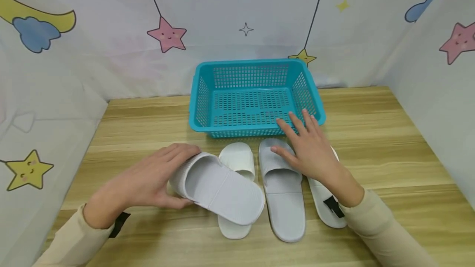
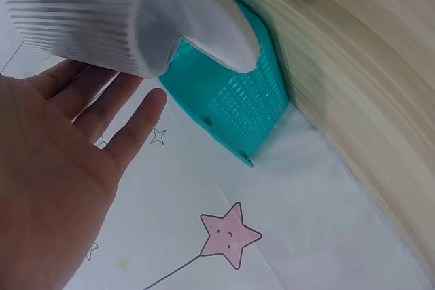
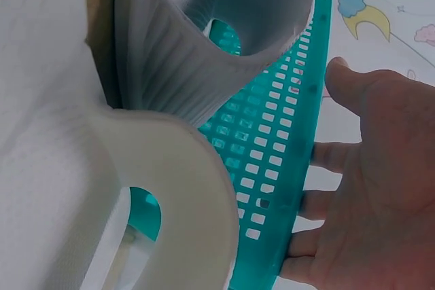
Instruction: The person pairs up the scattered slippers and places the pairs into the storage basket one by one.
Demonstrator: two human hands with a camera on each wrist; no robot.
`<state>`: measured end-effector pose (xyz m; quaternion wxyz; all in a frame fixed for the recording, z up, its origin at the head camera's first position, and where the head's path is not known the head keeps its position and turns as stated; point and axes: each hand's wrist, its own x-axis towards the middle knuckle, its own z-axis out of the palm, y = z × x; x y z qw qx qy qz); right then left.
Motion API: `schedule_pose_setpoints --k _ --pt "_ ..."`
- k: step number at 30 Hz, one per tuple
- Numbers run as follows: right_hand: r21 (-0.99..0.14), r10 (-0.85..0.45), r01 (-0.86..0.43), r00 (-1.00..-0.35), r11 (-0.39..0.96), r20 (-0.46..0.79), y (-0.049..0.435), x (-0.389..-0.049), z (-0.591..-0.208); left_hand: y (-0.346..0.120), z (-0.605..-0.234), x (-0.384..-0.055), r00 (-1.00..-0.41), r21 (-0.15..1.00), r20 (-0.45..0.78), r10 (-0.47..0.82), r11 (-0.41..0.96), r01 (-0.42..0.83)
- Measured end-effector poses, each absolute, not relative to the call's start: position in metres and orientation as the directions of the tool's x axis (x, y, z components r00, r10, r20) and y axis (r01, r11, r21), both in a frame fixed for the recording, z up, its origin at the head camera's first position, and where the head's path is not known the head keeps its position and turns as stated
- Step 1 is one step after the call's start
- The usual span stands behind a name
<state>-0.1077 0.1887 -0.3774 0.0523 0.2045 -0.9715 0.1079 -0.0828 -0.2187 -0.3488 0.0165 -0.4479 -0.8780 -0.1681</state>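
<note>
My left hand [image 1: 156,176] grips a light grey slipper [image 1: 233,197] at its ribbed strap, fingers over the top and thumb underneath. This slipper is tilted above a white slipper [image 1: 237,158] and hides its middle. A second grey slipper [image 1: 287,217] lies sole down on the table, toe toward the basket. Above it and another white slipper [image 1: 320,201] hovers my right hand [image 1: 311,151], fingers spread and holding nothing. That hand and wrist cover part of the right white slipper. In the left wrist view, the held slipper [image 2: 75,15] partly hides the fingers.
A blue-green plastic basket [image 1: 256,130] stands behind the slippers at the back of the wooden table [image 1: 389,155]. White cloth [image 1: 215,11] printed with stars and moons closes off the back and both sides. A black strip lies by the right sleeve.
</note>
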Motion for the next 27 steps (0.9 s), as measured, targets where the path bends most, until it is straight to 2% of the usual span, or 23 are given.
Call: schedule_pose_setpoints --k 9,14,21,27 --pt "-0.269 -0.393 -0.412 -0.911 0.871 0.121 0.191 -0.108 -0.375 -0.214 -0.347 -0.085 -0.588 0.237 0.233 0.775 0.541 0.807" --pt "-0.319 -0.415 -0.453 -0.891 0.832 0.184 0.197 -0.109 -0.373 -0.211 -0.347 -0.088 -0.601 0.229 0.239 0.763 0.557 0.798" --pt "-0.346 -0.518 -0.632 -0.771 0.694 0.370 0.212 -0.111 -0.369 -0.208 -0.346 -0.090 -0.609 0.220 0.260 0.750 0.568 0.793" --pt "-0.320 -0.594 -0.750 -0.656 0.579 0.465 0.221 -0.108 -0.361 -0.203 -0.345 -0.091 -0.607 0.215 0.262 0.751 0.568 0.795"
